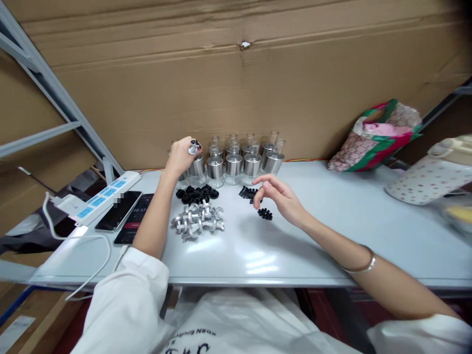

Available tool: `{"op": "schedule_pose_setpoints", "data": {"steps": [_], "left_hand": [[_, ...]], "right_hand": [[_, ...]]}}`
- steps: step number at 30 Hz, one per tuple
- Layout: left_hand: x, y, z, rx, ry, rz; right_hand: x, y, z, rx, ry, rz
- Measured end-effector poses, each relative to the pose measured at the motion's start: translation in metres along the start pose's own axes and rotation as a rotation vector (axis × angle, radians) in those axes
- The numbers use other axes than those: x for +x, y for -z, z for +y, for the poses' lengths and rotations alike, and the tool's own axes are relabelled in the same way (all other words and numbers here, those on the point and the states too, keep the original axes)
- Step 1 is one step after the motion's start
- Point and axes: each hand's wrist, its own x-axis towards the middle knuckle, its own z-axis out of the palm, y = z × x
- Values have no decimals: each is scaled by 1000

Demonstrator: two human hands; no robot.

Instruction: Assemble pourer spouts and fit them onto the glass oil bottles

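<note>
My left hand is closed around a silver metal spout piece with a black part at its end, raised over the left end of a group of glass bottles with metal sleeves. My right hand hovers above the table with its fingers apart and bent, and nothing shows between them. Beneath and beside its fingertips lie slim black parts and a cluster of small black caps. Black round stoppers lie in front of the bottles. Nearer to me is a pile of silver spout pieces.
Two phones lie left of my left forearm, beside a white power strip with cables. To the right stand a patterned bag and a spotted white flask. Cardboard walls off the back of the table.
</note>
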Motion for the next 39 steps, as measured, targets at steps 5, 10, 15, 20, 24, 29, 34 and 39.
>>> {"op": "schedule_pose_setpoints", "data": {"steps": [5,10,15,20,24,29,34,39], "left_hand": [[-1,-10,-5,-2,-54,-31],[-4,-12,-12,-70,-55,-8],[-6,-14,-20,-75,-35,-7],[-4,-13,-19,-48,-72,-7],[-3,-12,-14,-31,-67,30],[-4,-12,-13,-20,-41,-44],[-3,-4,-14,27,22,-101],[-3,8,-3,102,49,-241]], "right_hand": [[-4,-1,1,-198,69,-60],[-7,-4,1,-271,138,-133],[-7,-4,2,-369,185,-137],[-7,-1,2,-397,220,-114],[-8,-1,1,-426,229,-109],[-8,-2,1,-483,258,-152],[-7,-4,2,-486,287,-161],[-7,-3,2,-504,275,-167]]}}
